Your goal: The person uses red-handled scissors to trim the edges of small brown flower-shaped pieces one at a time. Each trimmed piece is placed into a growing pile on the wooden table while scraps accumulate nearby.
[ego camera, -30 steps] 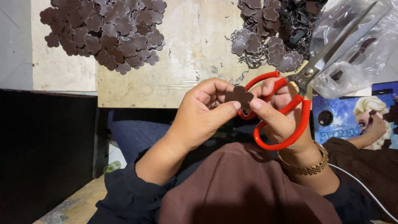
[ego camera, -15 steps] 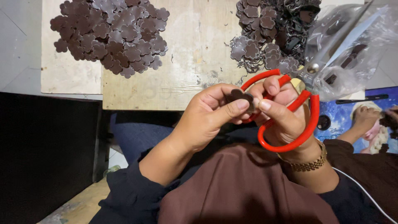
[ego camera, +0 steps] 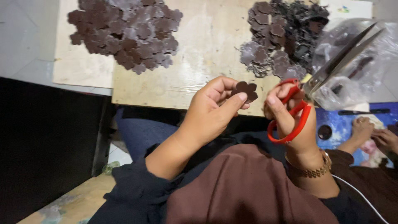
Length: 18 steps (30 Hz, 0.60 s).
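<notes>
My left hand (ego camera: 211,110) pinches a small brown flower-shaped piece (ego camera: 245,90) between thumb and fingers, held up in front of my chest. My right hand (ego camera: 292,124) grips red-handled scissors (ego camera: 309,93) with fingers through the loops. The steel blades point up to the right and look nearly closed. The scissors are a little to the right of the flower piece and do not touch it.
A wooden board (ego camera: 199,62) lies ahead with a heap of brown flower pieces (ego camera: 126,33) at the left and a darker heap with scraps (ego camera: 282,37) at the right. A clear plastic bag (ego camera: 356,62) sits far right. Another person's hands (ego camera: 375,135) rest on a blue picture at lower right.
My hands have drawn apart: the scissors moved right, away from the flower piece, which the left hand now holds alone. The view shifted slightly.
</notes>
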Available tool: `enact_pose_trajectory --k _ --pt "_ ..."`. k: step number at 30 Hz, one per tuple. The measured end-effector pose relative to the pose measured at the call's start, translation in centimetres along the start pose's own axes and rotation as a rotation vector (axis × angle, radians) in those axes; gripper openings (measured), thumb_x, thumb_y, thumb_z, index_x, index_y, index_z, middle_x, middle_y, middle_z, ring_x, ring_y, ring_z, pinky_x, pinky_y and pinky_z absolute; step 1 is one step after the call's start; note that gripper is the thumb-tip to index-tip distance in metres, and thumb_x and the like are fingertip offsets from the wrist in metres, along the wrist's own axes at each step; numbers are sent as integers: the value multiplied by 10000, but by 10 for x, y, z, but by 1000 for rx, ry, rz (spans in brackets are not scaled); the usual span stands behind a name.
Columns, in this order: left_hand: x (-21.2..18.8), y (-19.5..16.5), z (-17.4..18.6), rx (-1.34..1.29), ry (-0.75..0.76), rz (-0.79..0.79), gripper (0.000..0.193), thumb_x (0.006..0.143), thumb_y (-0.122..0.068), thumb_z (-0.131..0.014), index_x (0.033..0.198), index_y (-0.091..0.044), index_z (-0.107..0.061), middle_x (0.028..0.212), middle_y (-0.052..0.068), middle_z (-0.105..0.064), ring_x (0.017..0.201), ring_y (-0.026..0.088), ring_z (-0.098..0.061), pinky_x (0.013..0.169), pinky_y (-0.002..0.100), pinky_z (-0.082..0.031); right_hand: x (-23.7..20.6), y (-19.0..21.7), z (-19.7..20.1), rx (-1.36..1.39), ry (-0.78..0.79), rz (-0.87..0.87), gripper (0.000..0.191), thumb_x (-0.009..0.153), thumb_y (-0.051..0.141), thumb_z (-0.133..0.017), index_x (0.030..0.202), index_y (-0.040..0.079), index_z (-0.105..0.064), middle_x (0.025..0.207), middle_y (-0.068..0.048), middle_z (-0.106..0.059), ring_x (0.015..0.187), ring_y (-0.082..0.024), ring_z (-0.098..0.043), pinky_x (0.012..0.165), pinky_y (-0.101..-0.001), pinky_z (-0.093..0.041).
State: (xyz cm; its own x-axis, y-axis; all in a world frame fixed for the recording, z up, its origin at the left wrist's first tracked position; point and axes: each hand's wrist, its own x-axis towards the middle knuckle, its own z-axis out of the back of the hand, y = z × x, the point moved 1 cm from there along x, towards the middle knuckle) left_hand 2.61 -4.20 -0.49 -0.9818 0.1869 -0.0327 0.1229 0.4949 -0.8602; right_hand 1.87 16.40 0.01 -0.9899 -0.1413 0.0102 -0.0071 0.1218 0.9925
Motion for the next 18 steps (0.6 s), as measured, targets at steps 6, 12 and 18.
enact_pose_trajectory --k 6,12,18 --pt "24 24 77 260 -322 -2 159 951 -159 -716 1036 -26 -691 908 4 -717 816 88 -628 757 248 -525 -15 -52 17 -244 14 -67 205 990 37 -676 1035 73 -480 968 -31 -609 811 -82 -562 710 -230 -467" --pt "72 -24 186 235 -616 -62 373 893 -211 -779 1180 -7 -655 1002 63 -722 870 139 -625 783 291 -502 -27 -87 35 -257 -11 -190 186 963 89 -705 1013 66 -527 925 -25 -632 755 -80 -570 660 -240 -466" --pt "75 -7 175 1138 -747 -320 796 851 -410 -909 1441 -22 -542 1414 203 -597 1308 335 -591 1124 435 -474 -24 -101 42 -323 -37 -215 193 953 149 -714 1001 63 -549 866 -33 -638 676 -92 -582 597 -247 -477"
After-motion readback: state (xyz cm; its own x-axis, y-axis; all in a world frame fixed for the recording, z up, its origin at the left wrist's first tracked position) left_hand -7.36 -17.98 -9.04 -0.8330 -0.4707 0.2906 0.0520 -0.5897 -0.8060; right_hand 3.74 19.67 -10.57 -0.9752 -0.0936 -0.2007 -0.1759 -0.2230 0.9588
